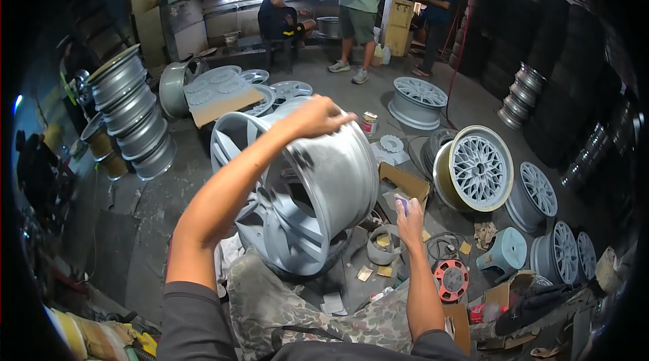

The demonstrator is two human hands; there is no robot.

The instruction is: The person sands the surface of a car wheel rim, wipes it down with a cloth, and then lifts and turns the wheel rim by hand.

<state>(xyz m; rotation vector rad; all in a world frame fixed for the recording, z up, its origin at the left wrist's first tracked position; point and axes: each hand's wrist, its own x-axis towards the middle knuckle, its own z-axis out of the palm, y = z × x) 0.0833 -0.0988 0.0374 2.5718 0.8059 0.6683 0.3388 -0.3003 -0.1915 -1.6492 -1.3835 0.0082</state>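
Note:
A large grey alloy wheel rim stands tilted in front of my knees, its spokes facing left and its lower side over a dark tyre. My left hand reaches across its top, fingers bent over the outer barrel and gripping it. To the right of the rim and apart from it, my right hand is closed around a small purple object, mostly hidden by the fingers. Below that hand, a round grey container sits on the floor with a yellowish piece inside.
Stacked rims rise at the left. A lattice-spoked rim leans at the right, near a pale blue stool and a red reel. An open cardboard box and a small can lie beyond. Several people are at the back.

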